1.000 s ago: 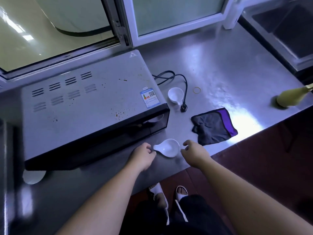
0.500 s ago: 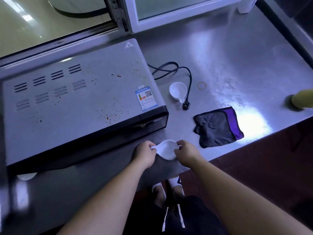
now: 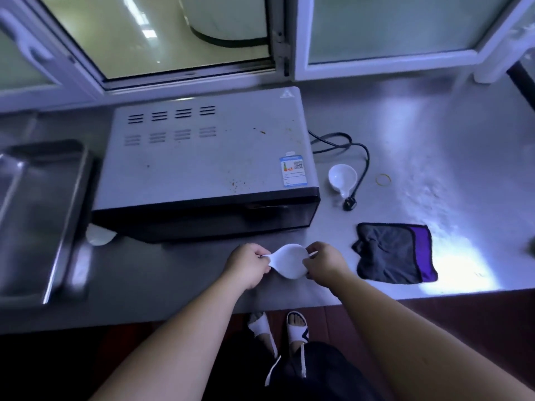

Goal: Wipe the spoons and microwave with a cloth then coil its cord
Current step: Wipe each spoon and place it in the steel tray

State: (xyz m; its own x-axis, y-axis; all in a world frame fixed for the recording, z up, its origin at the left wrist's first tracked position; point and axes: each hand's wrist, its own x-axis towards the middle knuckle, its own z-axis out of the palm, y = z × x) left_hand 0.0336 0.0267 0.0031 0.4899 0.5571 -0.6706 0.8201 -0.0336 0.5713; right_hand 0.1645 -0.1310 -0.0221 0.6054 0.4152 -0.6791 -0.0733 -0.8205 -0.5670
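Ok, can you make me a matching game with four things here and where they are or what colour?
Things: 1 near spoon, 2 far spoon, 3 cloth, 4 rubber band.
Clues: A beside the plug; B yellow ring; C pinched by left hand and right hand; D grey with purple edge.
Pairs: 1-C, 2-A, 3-D, 4-B.

Bare counter right of microwave

head cam | looks steeply down, forward | near counter
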